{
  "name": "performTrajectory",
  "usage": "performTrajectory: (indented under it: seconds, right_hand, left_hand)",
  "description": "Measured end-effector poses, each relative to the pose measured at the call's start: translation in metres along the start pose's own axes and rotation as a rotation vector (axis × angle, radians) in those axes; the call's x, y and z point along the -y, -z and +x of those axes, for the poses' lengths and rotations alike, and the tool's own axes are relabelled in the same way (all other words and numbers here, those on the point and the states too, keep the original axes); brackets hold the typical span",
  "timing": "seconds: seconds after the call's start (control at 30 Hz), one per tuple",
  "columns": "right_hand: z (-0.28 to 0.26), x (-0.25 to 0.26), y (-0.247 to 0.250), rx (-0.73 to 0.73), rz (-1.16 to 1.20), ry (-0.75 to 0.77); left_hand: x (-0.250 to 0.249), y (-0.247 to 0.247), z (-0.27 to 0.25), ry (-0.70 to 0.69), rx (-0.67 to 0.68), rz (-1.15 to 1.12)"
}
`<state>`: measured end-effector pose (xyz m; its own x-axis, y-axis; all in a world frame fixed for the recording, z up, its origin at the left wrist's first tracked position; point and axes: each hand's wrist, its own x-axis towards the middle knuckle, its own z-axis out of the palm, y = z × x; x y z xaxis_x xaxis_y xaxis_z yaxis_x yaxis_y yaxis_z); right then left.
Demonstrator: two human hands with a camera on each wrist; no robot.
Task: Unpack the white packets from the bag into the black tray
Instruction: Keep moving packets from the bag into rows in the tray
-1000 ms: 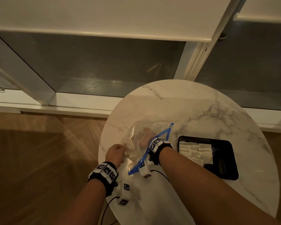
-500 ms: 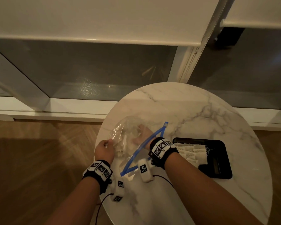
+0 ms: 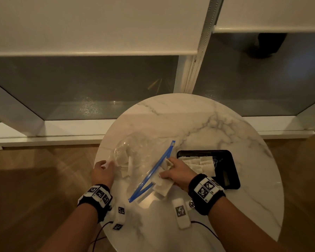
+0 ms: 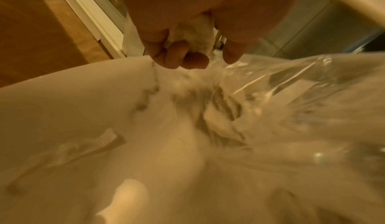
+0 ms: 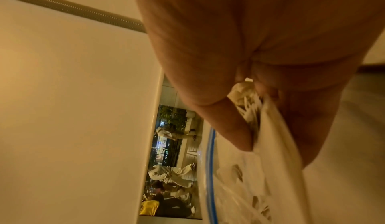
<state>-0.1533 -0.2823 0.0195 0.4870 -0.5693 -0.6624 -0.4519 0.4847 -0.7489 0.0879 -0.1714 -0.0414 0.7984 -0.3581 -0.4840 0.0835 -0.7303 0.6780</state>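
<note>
A clear plastic bag (image 3: pixel 137 160) with a blue zip strip (image 3: pixel 153 172) lies on the round marble table (image 3: pixel 216 124). My left hand (image 3: pixel 103 172) grips the bag's closed end at the table's left edge; the left wrist view shows its fingers (image 4: pixel 177 54) curled round crumpled plastic. My right hand (image 3: pixel 175 172) is just outside the bag's mouth and holds a bunch of white packets (image 3: pixel 163 185), which the right wrist view shows pinched (image 5: pixel 248 99). A few packets (image 3: pixel 125 164) stay inside the bag. The black tray (image 3: pixel 229 171) to the right holds several white packets (image 3: pixel 200 163).
The table stands by a low window sill (image 3: pixel 44 130) and glass panes. Wooden floor (image 3: pixel 35 188) lies to the left and right. Small white tracker units (image 3: pixel 181 213) hang from my wrist straps over the table's near side.
My right hand has drawn back out of the bag toward the right, bringing white packets with it. The left hand stays gripping the bag's end. The bag has flattened onto the table.
</note>
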Motion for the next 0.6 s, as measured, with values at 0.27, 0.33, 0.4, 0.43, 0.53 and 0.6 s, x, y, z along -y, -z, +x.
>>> performTrajectory:
  seconds: [0.27,0.33,0.4,0.43,0.53,0.6]
  right_hand:
    - [-0.053,-0.025,0.051,-0.028,0.260,0.004]
    - [-0.069,-0.023,0.060,0.022,0.334,0.049]
    - [-0.086,-0.018,0.067,0.090,0.369,0.089]
    - [-0.094,-0.015,0.070,0.119,0.351,0.105]
    - [-0.115,-0.008,0.076,0.182,0.169,0.149]
    - [-0.127,-0.003,0.081,0.203,0.009,0.180]
  left_hand:
    - [-0.025,0.033,-0.132,-0.044,0.294,-0.383]
    - [-0.024,0.020,-0.168,0.034,0.389,-0.495]
    - [-0.023,-0.003,-0.198,0.144,0.504,-0.568]
    - [-0.024,-0.015,-0.210,0.204,0.548,-0.597]
    - [-0.029,-0.047,-0.235,0.345,0.664,-0.717]
    - [-0.034,-0.059,-0.247,0.355,0.800,-0.812]
